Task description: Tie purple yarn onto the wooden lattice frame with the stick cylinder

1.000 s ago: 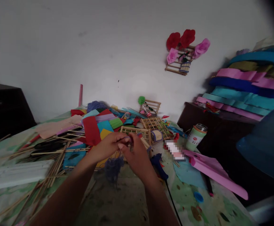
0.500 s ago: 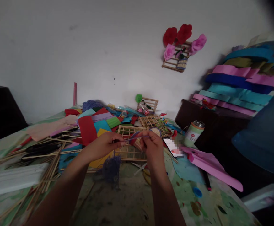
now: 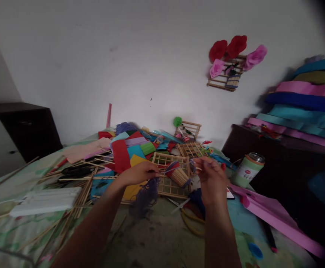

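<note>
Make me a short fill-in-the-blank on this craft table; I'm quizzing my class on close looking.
1. The left hand and right hand pull a strand of yarn coloured ____.
2. The paper flowers hang on the ____.
3. The tangle of yarn hangs below the ____ hand.

Missing words: purple; wall; left

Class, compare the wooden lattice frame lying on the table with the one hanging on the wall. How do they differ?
The wooden lattice frame on the table lies flat; the wooden frame on the wall hangs upright. The table frame carries no flowers; the wall frame bears red and pink paper flowers. Both are built from thin wooden sticks.
</note>
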The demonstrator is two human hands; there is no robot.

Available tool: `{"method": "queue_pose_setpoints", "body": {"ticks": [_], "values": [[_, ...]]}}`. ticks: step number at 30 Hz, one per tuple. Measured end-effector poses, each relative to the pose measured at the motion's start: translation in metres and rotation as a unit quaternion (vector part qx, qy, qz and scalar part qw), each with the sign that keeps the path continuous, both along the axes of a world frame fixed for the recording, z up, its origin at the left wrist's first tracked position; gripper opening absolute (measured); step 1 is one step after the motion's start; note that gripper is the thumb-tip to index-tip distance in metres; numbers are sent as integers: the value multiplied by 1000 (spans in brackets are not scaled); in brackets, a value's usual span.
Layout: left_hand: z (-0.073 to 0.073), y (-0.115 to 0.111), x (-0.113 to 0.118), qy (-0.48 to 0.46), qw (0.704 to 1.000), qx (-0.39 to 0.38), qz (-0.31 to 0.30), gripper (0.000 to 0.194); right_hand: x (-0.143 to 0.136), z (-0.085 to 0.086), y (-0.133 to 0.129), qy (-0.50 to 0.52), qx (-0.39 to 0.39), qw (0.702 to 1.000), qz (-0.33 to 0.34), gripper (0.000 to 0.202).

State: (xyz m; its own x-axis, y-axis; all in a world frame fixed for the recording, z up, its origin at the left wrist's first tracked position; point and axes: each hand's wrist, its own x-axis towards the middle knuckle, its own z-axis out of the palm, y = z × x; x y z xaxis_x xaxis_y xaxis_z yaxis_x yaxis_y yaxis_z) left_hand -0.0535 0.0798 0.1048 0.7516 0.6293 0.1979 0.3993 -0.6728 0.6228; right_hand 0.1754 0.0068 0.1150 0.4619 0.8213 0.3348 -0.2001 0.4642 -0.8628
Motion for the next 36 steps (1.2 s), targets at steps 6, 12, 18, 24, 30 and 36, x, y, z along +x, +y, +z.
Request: {"method": "queue_pose_setpoints", "body": {"ticks": [6,12,18,24,30,36], "values": [[2,-4,4,-70,997,-31,13,27,-23,-12,9,-471,-89,866,-145,41],[0,-5,10,-125,990,-38,56,28,-55,-9,0,-505,-53,857,-90,13],[1,-10,13,-188,976,-92,60,29,-64,-22,7,-489,-76,869,-25,14],[0,-6,7,-201,972,-110,51,30,-60,-25,12,-443,-64,894,-35,13],[10,-7,0,-186,975,-91,76,25,-56,-26,16,-420,-77,904,2,13],[47,-82,-37,-425,892,12,154,25,-56,-23,12,-417,-66,906,-22,19]]}}
